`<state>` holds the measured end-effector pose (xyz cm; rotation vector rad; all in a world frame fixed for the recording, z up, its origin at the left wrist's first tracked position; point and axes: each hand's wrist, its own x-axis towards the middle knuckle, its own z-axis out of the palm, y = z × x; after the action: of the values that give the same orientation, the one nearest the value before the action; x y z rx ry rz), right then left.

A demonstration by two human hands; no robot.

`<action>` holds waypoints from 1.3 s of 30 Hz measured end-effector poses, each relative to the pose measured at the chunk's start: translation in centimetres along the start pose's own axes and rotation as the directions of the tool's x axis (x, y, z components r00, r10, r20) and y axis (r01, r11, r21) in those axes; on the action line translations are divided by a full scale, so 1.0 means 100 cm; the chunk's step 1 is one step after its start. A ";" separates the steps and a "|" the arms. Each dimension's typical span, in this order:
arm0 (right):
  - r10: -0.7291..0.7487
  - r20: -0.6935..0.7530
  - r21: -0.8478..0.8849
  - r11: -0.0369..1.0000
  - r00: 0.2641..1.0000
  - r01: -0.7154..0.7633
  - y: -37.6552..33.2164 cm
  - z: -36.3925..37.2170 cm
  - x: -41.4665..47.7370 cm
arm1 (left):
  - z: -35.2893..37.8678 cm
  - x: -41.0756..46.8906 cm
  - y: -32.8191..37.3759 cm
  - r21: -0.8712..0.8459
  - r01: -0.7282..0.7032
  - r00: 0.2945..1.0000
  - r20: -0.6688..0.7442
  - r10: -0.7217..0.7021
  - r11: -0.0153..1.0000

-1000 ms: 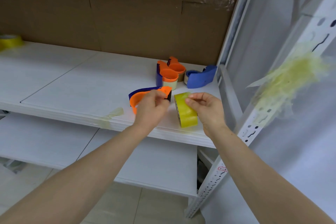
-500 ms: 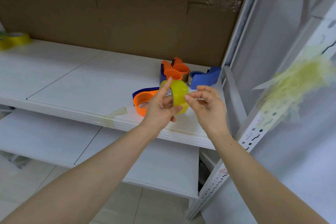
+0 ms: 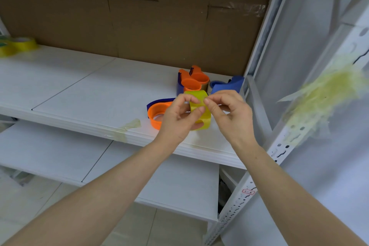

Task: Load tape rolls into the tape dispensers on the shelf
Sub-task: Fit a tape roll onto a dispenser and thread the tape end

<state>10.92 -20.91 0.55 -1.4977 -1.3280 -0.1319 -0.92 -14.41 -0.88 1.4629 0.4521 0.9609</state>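
Observation:
A yellow tape roll (image 3: 200, 112) is held up above the front of the white shelf (image 3: 83, 94), edge toward me. My left hand (image 3: 177, 118) grips it, thumb on the outer band and fingers through the core. My right hand (image 3: 231, 114) pinches the roll's upper edge with thumb and forefinger. Just left of my hands an empty orange dispenser with a blue blade strip (image 3: 157, 112) lies on the shelf. Behind stand two orange dispensers (image 3: 192, 82) holding tape, and a blue dispenser (image 3: 227, 86) at the back right.
Cardboard (image 3: 139, 26) backs the shelf. Two more yellow rolls (image 3: 18, 45) sit at the far left. A scrap of tape (image 3: 129, 128) sticks to the shelf's front edge. A wad of used yellowish tape (image 3: 323, 94) clings to the perforated upright (image 3: 279, 150) on the right. A lower shelf (image 3: 60, 154) lies beneath.
My left hand let go of the orange dispenser, which now lies on the shelf, and took the yellow roll. The roll rose off the shelf, and my right hand shifted to pinch its edge.

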 end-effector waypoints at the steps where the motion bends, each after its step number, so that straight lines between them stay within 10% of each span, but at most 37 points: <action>1: -0.011 -0.001 0.011 1.000 1.000 0.011 -0.001 -0.001 0.000 | 0.000 0.001 -0.001 0.001 -0.016 1.000 -0.006 0.016 1.000; 4: 0.270 -0.031 0.305 0.919 0.962 -0.248 -0.012 -0.005 0.006 | 0.000 0.003 -0.004 0.034 -0.059 0.998 -0.028 0.060 0.998; 6: 0.594 0.032 0.602 0.631 0.804 -0.490 -0.020 -0.009 0.016 | 0.000 0.003 -0.005 0.076 -0.097 0.995 -0.028 0.099 0.992; 13: 0.718 0.416 0.377 0.423 0.559 -0.824 -0.016 -0.001 0.031 | -0.005 0.002 -0.018 0.442 -0.329 0.942 0.090 0.324 0.835; 18: 0.752 0.371 0.448 0.369 0.545 -0.814 -0.012 0.000 0.038 | -0.005 0.002 -0.021 0.582 -0.491 0.863 0.219 0.456 0.649; 31: 0.707 0.376 0.588 0.318 0.599 -0.744 -0.014 0.005 0.033 | -0.008 0.000 -0.025 0.538 -0.515 0.854 0.249 0.458 0.668; 39: 0.722 0.396 0.569 0.293 0.568 -0.769 -0.011 0.001 0.038 | -0.011 0.001 -0.025 0.584 -0.630 0.767 0.361 0.531 0.512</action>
<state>11.39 -18.66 3.74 -1.2741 -0.4365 0.9731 -1.06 -13.26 -3.39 2.4598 0.1898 1.2852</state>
